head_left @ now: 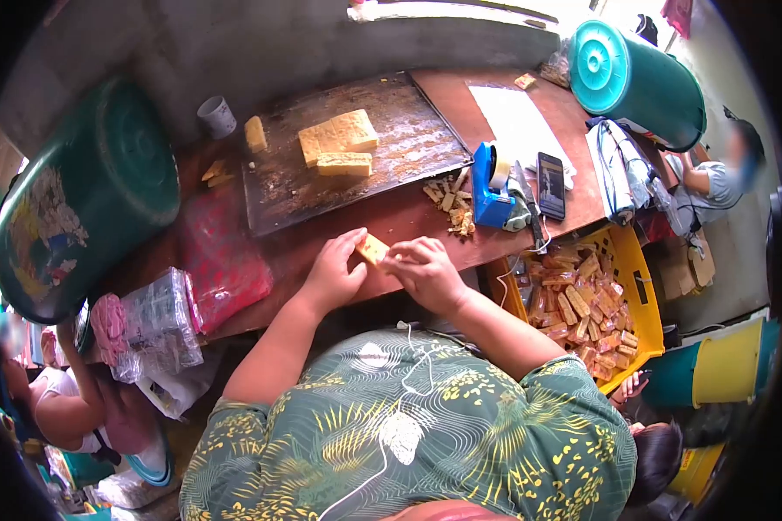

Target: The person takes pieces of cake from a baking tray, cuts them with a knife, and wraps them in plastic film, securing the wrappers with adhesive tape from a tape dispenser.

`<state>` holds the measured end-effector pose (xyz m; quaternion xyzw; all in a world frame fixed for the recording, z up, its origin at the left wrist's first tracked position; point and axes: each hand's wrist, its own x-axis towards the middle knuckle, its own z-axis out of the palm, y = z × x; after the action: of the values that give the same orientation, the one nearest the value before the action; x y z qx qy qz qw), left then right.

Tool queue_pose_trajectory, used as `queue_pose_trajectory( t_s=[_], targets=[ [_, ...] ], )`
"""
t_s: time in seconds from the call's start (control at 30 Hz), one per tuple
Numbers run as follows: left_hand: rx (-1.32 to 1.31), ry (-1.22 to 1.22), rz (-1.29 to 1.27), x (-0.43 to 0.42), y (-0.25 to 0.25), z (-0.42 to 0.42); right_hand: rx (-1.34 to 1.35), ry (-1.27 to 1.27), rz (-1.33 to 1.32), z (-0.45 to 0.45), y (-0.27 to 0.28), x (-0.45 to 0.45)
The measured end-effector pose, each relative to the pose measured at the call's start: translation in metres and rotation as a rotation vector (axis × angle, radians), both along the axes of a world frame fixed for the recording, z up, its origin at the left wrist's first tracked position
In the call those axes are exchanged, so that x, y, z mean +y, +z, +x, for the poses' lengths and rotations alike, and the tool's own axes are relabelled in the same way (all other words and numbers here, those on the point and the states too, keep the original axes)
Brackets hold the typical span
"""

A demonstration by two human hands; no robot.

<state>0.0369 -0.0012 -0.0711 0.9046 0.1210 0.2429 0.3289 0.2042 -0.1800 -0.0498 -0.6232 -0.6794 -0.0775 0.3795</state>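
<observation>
Between my two hands, just above the table's front edge, is a small yellow bar of cake point(373, 248). My left hand point(337, 267) closes on its left end with thumb and fingers. At its right end, the bent fingers of my right hand point(427, 274) pinch it and cover part of it. Whether the bar has a wrapper on it I cannot tell. Beyond my hands lies a dark baking tray point(278, 195) with a large cake slab point(339, 132) and a cut strip of cake point(345, 164) in front of it.
Right of the tray are cake trimmings point(450, 201), a blue tape dispenser point(493, 195) and a phone point(551, 186). A yellow crate point(645, 304) of wrapped bars stands lower right. Plastic bags point(161, 317) lie left. Green drums point(91, 200) flank the table; other people sit at both sides.
</observation>
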Motion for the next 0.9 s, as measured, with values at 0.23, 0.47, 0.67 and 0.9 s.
queue_pose_trajectory(
  t_s=[0.23, 0.47, 0.67, 0.9],
  targets=[
    [0.209, 0.017, 0.161, -0.022, 0.023, -0.004, 0.142, -0.004, -0.193, -0.01, 0.0, -0.03],
    [0.217, 0.019, 0.17, -0.021, 0.021, -0.006, -0.01, -0.805, 0.167, 0.143, 0.032, -0.093],
    [0.19, 0.022, 0.181, -0.02, 0.02, -0.006, 0.051, -1.046, -0.156, 0.256, -0.025, -0.126],
    [0.176, 0.019, 0.176, -0.019, 0.019, -0.007, 0.17, -0.924, -0.04, 0.26, -0.004, -0.088]
  ],
)
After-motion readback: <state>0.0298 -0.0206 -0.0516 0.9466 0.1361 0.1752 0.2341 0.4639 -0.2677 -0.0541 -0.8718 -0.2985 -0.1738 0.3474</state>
